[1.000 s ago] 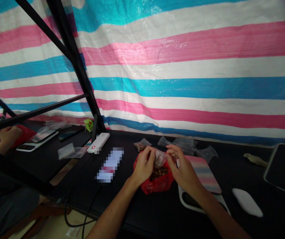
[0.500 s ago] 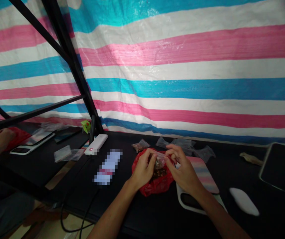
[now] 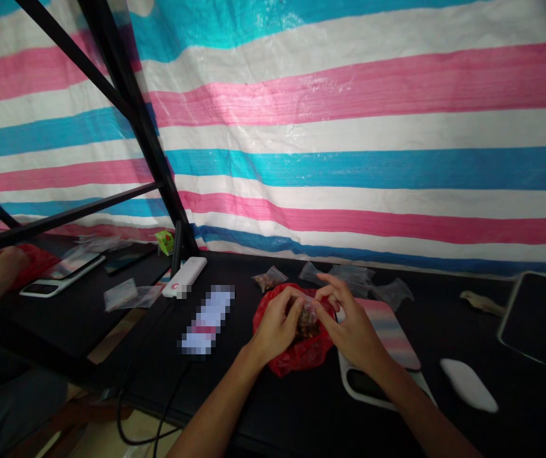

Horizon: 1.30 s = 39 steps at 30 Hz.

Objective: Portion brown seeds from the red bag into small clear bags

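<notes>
**Left hand (image 3: 275, 327) and right hand (image 3: 353, 324) pinch a small clear bag (image 3: 309, 312) over a red bag (image 3: 296, 364)**

At the far left, another person's hands (image 3: 3, 270) are by a second red bag (image 3: 39, 259). I can't tell what they grip. Next to that is a white scale (image 3: 46, 288), then some flat clear bags (image 3: 120, 294). A little green packet (image 3: 165, 242) sits near a black pole (image 3: 156, 146).

Then comes a long white block (image 3: 188, 273) and a blurred-out flat thing (image 3: 209, 321), both on the black table (image 3: 235, 268).

In the middle, the left thumb and finger hold one side of the small clear bag. The right thumb and finger hold the other side, and the other right fingers are bent and loose. The bag is above the open red bag, which has brown bits (image 3: 307, 333) in it. I can't tell if any are inside the clear bag. A small full bag (image 3: 269, 280) lies just behind.

To the right are thin see-through bags (image 3: 352, 275), a shiny-topped scale (image 3: 356, 393) partly under the right arm, a smooth white thing (image 3: 468, 385), a brown scrap (image 3: 482, 303) and a dark tablet (image 3: 543, 321).
</notes>
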Motion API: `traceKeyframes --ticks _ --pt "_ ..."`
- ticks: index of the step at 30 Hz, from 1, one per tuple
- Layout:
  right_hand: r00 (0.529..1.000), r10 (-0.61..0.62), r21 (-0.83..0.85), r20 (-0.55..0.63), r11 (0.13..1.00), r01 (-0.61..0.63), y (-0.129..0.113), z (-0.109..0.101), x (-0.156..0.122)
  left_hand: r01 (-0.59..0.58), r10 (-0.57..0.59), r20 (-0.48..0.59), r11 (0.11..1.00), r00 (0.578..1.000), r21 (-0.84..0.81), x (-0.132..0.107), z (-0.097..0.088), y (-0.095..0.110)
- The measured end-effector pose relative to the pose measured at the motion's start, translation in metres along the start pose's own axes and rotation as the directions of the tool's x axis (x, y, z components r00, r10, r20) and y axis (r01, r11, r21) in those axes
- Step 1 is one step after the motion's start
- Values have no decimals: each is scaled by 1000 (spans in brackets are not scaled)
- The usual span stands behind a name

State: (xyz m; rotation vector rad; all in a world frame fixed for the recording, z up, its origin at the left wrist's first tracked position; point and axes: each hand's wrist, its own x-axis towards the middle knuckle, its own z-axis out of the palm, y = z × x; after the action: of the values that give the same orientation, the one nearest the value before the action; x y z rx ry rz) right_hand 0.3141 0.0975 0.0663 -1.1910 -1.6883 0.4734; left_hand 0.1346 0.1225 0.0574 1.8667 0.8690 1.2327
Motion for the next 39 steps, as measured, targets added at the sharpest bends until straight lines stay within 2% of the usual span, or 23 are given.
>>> traceKeyframes --ticks 4,9,14,19,29,31,32,34,35,36,37,38,39 --pt "999 -25 -40 -21 999 24 -1 0 0 -10 10 26 1000 1000 12 0 0 1" --pt "1000 -22 -27 -3 999 22 -1 0 -1 -23 23 -36 1000 999 -1 1 -1 2" --pt "997 -58 -96 -42 994 54 -2 -2 0 -36 36 -14 999 999 -5 1 0 4" --pt "997 -63 -89 -41 994 59 -5 -1 0 -46 46 -48 999 998 -6 1 1 5" --pt "990 -135 -196 -47 973 124 -5 -1 -1 -125 127 -32 989 991 80 1 -4 11" --pt "987 -150 -196 -60 971 136 -5 -2 -2 -67 72 -106 997 992 46 2 -5 10" --pt "985 -155 -197 -72 971 138 -5 -3 -1 -22 24 -181 1000 983 14 5 -7 8" --pt "981 -158 -201 -117 971 132 -3 -5 0 67 -83 -368 996 926 -57 14 -18 2" --pt "976 -160 -205 -147 970 128 -2 -6 1 103 -128 -468 992 874 -78 21 -26 -3" --pt "970 -162 -212 -180 970 123 0 -8 2 133 -146 -534 989 833 -64 30 -35 -8" --pt "963 -165 -222 -215 968 116 2 -9 4 174 -152 -566 985 810 -16 40 -45 -14" --pt "954 -167 -235 -249 966 108 4 -11 6 244 -160 -586 968 795 67 50 -54 -20" --pt "945 -166 -252 -281 963 94 6 -13 8 327 -176 -565 928 806 177 60 -62 -26"
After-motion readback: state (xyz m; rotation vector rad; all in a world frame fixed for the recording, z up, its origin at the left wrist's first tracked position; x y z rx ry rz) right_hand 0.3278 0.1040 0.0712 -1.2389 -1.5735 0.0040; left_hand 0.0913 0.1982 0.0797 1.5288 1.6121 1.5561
